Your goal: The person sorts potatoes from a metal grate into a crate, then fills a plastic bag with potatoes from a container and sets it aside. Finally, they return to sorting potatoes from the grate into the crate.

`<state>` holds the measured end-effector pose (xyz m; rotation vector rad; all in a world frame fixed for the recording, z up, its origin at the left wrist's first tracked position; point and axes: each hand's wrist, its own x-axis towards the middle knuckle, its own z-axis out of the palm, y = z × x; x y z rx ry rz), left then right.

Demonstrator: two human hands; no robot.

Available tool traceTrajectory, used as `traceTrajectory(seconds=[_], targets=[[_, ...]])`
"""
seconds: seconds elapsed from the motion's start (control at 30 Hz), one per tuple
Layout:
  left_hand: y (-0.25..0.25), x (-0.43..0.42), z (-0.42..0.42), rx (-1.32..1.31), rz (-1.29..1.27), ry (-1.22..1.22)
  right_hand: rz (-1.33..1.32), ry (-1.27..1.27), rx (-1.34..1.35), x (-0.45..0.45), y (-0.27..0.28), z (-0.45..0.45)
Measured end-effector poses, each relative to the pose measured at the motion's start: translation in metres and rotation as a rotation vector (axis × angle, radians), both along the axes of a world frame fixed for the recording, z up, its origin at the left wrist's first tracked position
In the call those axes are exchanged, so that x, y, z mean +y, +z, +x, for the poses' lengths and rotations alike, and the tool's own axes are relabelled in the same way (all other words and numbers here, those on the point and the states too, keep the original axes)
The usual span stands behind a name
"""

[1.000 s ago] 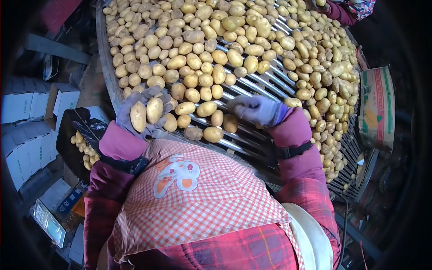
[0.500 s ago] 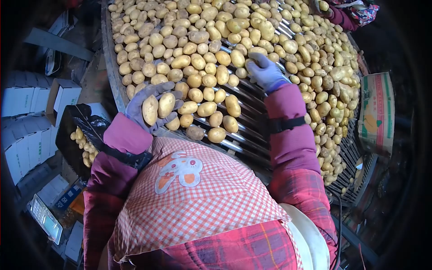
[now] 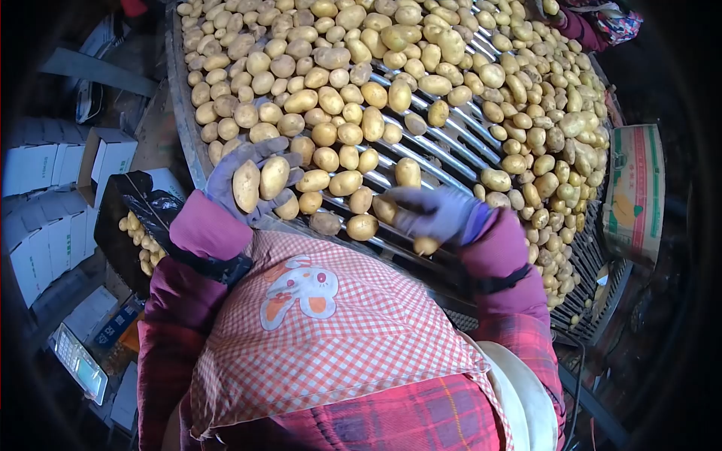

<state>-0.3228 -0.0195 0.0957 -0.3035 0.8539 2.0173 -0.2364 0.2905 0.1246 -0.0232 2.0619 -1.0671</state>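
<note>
My left hand (image 3: 229, 177), in a grey-purple glove, is cupped palm up with two potatoes (image 3: 246, 186) lying in it and the fingers curled around them. My right hand (image 3: 440, 213), gloved in the same colour, is low over the metal rollers (image 3: 459, 158) and blurred by motion. Its fingertips meet a potato (image 3: 385, 209), and another potato (image 3: 426, 246) shows just below the hand. A third potato (image 3: 408, 173) lies right above the fingers. Whether the right fingers grip anything is unclear.
Potatoes are heaped across the sorting table (image 3: 179, 105). A printed carton (image 3: 633, 192) stands at its right. On the left are white boxes (image 3: 30, 169), a black-lined container (image 3: 120, 255) of potatoes and a scale-like device (image 3: 79, 364). Another person's sleeve (image 3: 583, 28) shows at top right.
My right hand has come down from the upper rollers towards me, leaving more bars exposed there. A potato now shows below it. My left hand still cradles its two potatoes.
</note>
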Motion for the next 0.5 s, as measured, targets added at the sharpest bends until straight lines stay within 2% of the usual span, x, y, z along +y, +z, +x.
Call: traceTrajectory(seconds=[0.03, 0.07, 0.1, 0.13, 0.17, 0.23, 0.3, 0.37, 0.43, 0.47, 0.5], targets=[[0.001, 0.0, 0.001, 0.061, -0.052, 0.009, 0.057, 0.058, 0.09, -0.01, -0.018, 0.008], [-0.004, 0.0, 0.001, 0.059, -0.055, 0.011, 0.258, 0.141, 0.119, -0.02, -0.024, 0.013], [-0.011, -0.001, 0.001, 0.203, -0.101, -0.046, 0.459, 0.224, 0.15, -0.036, -0.021, 0.011], [-0.015, -0.001, 0.002, 0.347, -0.145, -0.104, 0.448, 0.202, 0.187, -0.039, -0.027, 0.011], [-0.015, -0.002, 0.001, 0.343, -0.142, -0.104, 0.451, 0.203, 0.182, -0.034, -0.035, 0.013], [-0.011, -0.003, -0.004, -0.056, 0.037, -0.011, 0.243, 0.108, 0.169, -0.017, -0.048, 0.01], [-0.019, -0.004, -0.002, -0.034, 0.037, 0.004, -0.39, -0.303, 0.062, 0.0, -0.053, 0.008], [-0.014, -0.001, 0.001, -0.025, 0.036, 0.007, -0.721, -0.639, -0.138, 0.012, -0.034, -0.01], [0.008, 0.004, -0.002, 0.238, -0.19, -0.109, -1.01, -1.054, -0.119, 0.001, -0.024, -0.023], [-0.007, 0.0, -0.001, 0.098, -0.041, -0.034, -1.083, -1.086, -0.077, 0.004, -0.039, -0.03], [-0.014, -0.001, 0.0, 0.101, -0.045, -0.032, -1.111, -1.159, -0.145, 0.004, -0.043, -0.034]])
